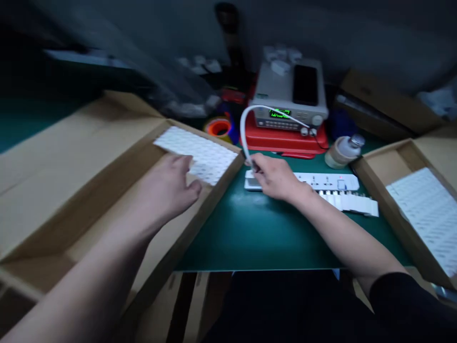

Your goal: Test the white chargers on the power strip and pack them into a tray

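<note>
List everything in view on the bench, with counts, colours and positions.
green mat: one, dark green, covering the bench
power strip: one, white, on the mat
white cable: one, white, arcing toward the instrument
bench instrument: one, grey, green display, on a red case
tape roll: one, orange, behind the left carton
bottle: one, beige, silver cap, right of the case
cartons: two, brown, left and right, each holding a perforated white sheet
left hand: at the sheet
right hand: holding the cable over the strip

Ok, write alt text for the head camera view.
A right hand holds a white cable over a white power strip on a green mat, while the left hand reaches into a cardboard box at a white sheet.
</note>
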`<state>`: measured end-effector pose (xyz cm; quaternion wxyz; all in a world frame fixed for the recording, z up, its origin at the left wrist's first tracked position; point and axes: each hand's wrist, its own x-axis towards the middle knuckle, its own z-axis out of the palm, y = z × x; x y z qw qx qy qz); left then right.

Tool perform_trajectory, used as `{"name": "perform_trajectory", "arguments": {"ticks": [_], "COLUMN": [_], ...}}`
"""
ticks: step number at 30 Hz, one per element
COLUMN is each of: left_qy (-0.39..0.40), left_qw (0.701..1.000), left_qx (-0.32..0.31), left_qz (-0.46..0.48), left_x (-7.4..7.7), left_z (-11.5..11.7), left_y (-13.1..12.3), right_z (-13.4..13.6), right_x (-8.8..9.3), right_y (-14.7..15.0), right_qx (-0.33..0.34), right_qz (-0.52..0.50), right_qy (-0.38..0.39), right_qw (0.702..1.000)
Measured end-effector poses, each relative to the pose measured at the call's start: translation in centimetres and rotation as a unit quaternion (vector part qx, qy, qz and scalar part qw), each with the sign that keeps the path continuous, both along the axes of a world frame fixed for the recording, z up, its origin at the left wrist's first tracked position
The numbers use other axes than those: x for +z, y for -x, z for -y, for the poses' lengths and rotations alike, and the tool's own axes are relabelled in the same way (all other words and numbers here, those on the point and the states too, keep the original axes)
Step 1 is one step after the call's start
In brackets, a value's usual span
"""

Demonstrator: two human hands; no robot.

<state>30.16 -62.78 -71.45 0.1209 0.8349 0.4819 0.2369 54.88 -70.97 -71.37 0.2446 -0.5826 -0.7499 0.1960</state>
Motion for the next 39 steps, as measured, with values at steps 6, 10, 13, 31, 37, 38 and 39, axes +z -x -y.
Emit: {"name": "perform_trajectory", "arguments": {"ticks": [6,10,13,31,37,38,39], "left_qy": [0.004,-0.017,-0.005,0.101,0.078,0.081,0.085], "left_qw": [0.987,0.988,0.987,0.954,0.966,0.966,0.966], "left_qx": [-0.122,-0.127,-0.121,-0.207,-0.178,-0.174,-0.174], "left_qz": [0.103,0.085,0.105,0.191,0.173,0.172,0.171], "left_x": [0.5,-1.4,-1.3,-2.3,-2.6,-2.6,-2.6], "left_z": [4.2,4.2,3.7,5.2,5.8,5.9,5.9], "left_y": [-7.4,-9.3,-9.0,-10.3,-10.9,-10.9,-10.9], "right_z": [5.6,14.2,19.7,21.9,16.7,15.1,13.6], "right_x": [1.8,2.6,1.1,-5.5,-1.2,-0.4,0.4], "right_y": [-5.9,-14.2,-19.4,-13.4,-15.5,-15.4,-15.2], "right_qx": [-0.064,-0.207,-0.244,-0.276,-0.180,-0.140,-0.101], "right_qz": [-0.032,0.154,0.340,0.098,0.084,0.117,0.156], "right_qy": [-0.096,-0.029,0.065,-0.080,-0.145,-0.130,-0.109], "right_qw": [0.993,0.966,0.906,0.953,0.969,0.975,0.977]}}
